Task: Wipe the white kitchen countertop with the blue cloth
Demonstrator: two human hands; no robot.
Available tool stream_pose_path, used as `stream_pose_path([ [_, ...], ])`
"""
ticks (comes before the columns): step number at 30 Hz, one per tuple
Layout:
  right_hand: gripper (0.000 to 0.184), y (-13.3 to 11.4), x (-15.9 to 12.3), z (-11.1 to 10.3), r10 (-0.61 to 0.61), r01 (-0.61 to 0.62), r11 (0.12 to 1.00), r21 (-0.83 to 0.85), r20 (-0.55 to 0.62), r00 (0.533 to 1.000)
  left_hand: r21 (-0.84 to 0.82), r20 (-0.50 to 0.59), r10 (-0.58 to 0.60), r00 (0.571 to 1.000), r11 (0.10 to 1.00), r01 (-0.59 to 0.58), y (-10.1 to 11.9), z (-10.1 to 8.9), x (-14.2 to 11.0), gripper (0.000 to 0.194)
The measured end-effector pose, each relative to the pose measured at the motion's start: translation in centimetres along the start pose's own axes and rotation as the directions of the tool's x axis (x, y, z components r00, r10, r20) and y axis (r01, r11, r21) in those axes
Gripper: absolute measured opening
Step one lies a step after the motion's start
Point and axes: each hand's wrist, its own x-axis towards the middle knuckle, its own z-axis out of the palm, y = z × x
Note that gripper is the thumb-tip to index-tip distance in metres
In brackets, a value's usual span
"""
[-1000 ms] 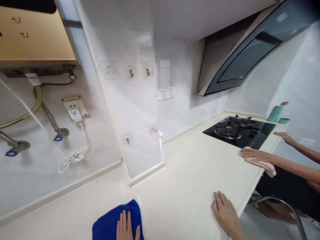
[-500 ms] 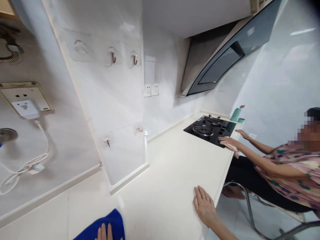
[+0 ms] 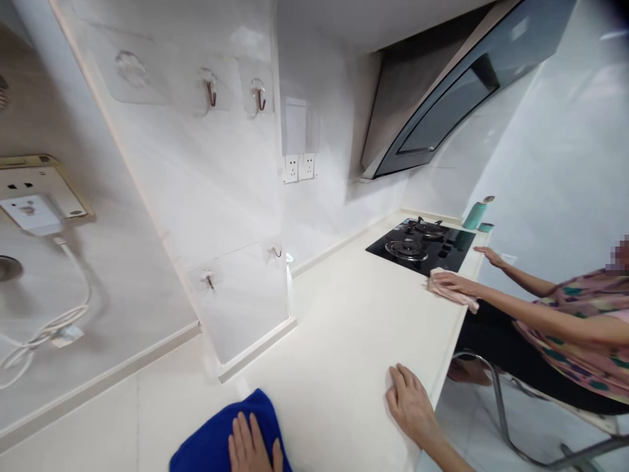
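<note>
My left hand (image 3: 251,446) lies flat, palm down, on a dark blue cloth (image 3: 209,440) spread over the pale countertop (image 3: 339,328). Its fingers are stretched out on top of the fabric and the thumb points off to the right side. The cloth's lower part is cut off by the frame. Over by the counter's front edge, my right hand (image 3: 411,408) rests on the bare surface, fingers loosely extended, with nothing in it.
A seated co-worker presses a pink cloth (image 3: 464,298) beside the black gas hob (image 3: 415,248). Green containers (image 3: 474,215) stand behind it, under the range hood (image 3: 437,128). A wall corner (image 3: 255,351) juts into the counter. A metal chair (image 3: 496,406) stands at right.
My left hand and the blue cloth have slid forward and right across the counter. The co-worker's hand has drawn the pink cloth from the hob's edge toward me. My right hand stays beside the edge.
</note>
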Motion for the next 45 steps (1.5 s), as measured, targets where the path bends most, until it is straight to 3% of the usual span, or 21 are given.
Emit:
stream_pose_path([
  [7, 0.045, 0.0, 0.1, -0.6, 0.056, -0.06, 0.995, 0.078, 0.051, 0.997, -0.009, 0.185, 0.152, 0.971, 0.988, -0.153, 5.6, 1.4, 4.2, 0.067],
  [18, 0.047, 0.3, -0.1, -0.4, 0.068, -0.074, 0.991, 0.114, 0.058, 0.996, -0.251, 0.404, 0.239, 0.883, 0.957, -0.144, 13.0, 6.8, 12.1, 0.074],
  [23, 0.047, 0.3, 0.0, -0.5, 0.083, -0.09, 0.99, 0.108, 0.068, 0.994, -0.297, 0.45, 0.262, 0.854, 0.945, -0.134, 14.9, 8.9, 15.1, 0.078],
  [27, 0.047, 0.5, 0.0, -0.3, 0.096, -0.103, 0.988, 0.119, 0.065, 0.993, -0.317, 0.445, 0.259, 0.857, 0.941, -0.12, 15.2, 9.4, 15.7, 0.078],
  [31, 0.047, 1.0, -0.2, 0.2, 0.086, -0.092, 0.985, 0.144, 0.042, 0.995, -0.313, 0.453, 0.264, 0.851, 0.941, -0.125, 14.1, 7.9, 14.2, 0.076],
  [36, 0.048, 1.0, -0.3, 0.3, 0.082, -0.084, 0.983, 0.163, 0.019, 0.996, -0.327, 0.465, 0.241, 0.852, 0.941, -0.088, 10.2, 3.4, 10.8, 0.07],
  [40, 0.049, 0.7, -0.3, -0.5, 0.082, -0.087, 0.986, 0.14, 0.045, 0.996, -0.25, 0.422, 0.181, 0.888, 0.965, -0.078, 4.7, -1.3, 7.8, 0.063],
  [45, 0.05, 1.2, -0.7, -0.5, 0.043, -0.048, 0.991, 0.126, 0.048, 0.998, -0.076, 0.327, 0.014, 0.945, 0.997, 0.012, -4.0, -6.7, 4.3, 0.057],
])
